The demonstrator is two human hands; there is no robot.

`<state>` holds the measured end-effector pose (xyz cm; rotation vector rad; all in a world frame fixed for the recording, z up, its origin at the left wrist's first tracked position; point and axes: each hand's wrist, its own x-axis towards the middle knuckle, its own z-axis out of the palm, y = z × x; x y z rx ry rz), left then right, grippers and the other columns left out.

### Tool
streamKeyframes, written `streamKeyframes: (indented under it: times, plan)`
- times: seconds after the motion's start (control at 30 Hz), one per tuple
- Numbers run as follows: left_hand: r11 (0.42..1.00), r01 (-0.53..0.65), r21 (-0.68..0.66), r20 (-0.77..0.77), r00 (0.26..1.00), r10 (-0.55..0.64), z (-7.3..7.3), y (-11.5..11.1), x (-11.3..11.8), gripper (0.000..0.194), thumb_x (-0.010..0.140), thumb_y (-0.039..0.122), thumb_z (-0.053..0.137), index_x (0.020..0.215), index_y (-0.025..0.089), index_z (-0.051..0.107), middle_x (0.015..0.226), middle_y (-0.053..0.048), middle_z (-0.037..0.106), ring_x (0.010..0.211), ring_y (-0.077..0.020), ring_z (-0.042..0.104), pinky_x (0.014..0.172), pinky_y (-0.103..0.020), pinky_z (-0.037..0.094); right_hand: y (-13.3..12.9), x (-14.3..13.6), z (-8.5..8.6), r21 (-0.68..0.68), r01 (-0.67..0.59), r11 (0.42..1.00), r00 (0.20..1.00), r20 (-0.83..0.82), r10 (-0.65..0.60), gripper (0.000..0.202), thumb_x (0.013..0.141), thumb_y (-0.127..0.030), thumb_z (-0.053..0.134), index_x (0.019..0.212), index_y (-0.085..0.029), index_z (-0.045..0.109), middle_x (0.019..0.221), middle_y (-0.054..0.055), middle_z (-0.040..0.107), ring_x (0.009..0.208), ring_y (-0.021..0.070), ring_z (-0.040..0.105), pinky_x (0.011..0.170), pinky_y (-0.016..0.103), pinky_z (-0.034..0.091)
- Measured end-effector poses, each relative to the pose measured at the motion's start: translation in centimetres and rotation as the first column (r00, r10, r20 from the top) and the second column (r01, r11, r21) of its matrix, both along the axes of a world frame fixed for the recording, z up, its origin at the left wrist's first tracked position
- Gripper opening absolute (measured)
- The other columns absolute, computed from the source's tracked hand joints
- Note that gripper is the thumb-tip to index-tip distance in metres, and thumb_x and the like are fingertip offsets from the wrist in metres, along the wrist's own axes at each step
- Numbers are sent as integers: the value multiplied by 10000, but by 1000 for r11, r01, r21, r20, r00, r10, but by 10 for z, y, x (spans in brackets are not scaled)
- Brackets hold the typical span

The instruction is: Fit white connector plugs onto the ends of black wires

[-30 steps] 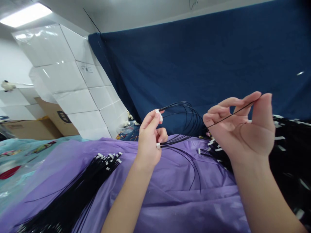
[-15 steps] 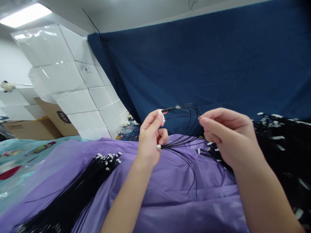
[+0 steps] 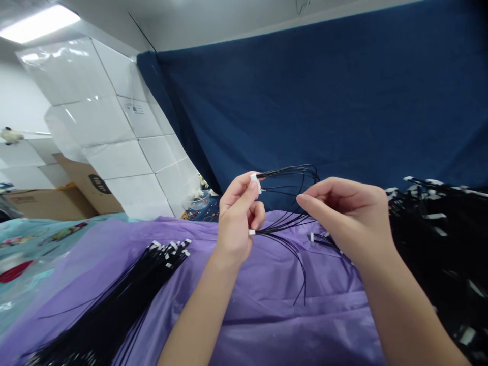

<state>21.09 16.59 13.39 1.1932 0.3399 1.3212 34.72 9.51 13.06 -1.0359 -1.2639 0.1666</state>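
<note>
My left hand (image 3: 240, 216) pinches a white plastic connector (image 3: 254, 178) between thumb and fingers. Thin black wires (image 3: 290, 170) run out of it and loop round to the right. A second white connector (image 3: 252, 232) lies against the palm, with more black wires spreading from it, some hanging loose. Across from it, my right hand (image 3: 343, 213) is closed, thumb and forefinger together on a single black wire (image 3: 280, 190). This wire reaches toward the first connector; whether its end sits inside cannot be made out.
On the purple covering (image 3: 282, 330) lies a thick bundle of black wires with white connectors (image 3: 125, 295) at left. A larger pile of such wires (image 3: 430, 254) is at right. White boxes (image 3: 125, 157) in plastic stand behind at left, beside a dark blue curtain (image 3: 324, 101).
My right hand has shifted slightly left and down, closer to the left hand. The left hand has barely moved, and the wire loops bulge a little farther right.
</note>
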Motion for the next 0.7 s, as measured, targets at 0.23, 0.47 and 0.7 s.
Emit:
streamKeyframes:
  times: [0.23, 0.47, 0.7]
  plan:
    - [1000, 20, 13, 5, 1000, -20, -1, 1, -1, 135, 814, 310, 663, 893, 211, 615, 709, 64, 443, 330, 0, 341, 348, -183, 138, 1, 0, -1, -6, 10, 1000, 1000, -3, -10, 99, 731, -141, 707, 645, -142, 658, 536, -29, 526, 462, 39, 414, 411, 156, 310]
    - [999, 4, 44, 1, 1000, -4, -3, 3, 0, 117, 810, 329, 669, 876, 235, 645, 749, 61, 485, 338, 6, 341, 346, -181, 149, 0, 1, 0, -43, 9, 999, 1000, -23, -10, 114, 738, -164, 710, 638, -145, 661, 520, -30, 513, 456, 37, 404, 404, 147, 301]
    - [998, -11, 64, -3, 1000, 11, -5, 4, 2, 110, 809, 334, 677, 875, 245, 677, 746, 54, 519, 331, 6, 346, 347, -189, 142, -2, 2, 3, -126, -28, 992, 998, -57, 21, 139, 737, -190, 720, 620, -143, 659, 524, -20, 512, 461, 41, 400, 405, 155, 289]
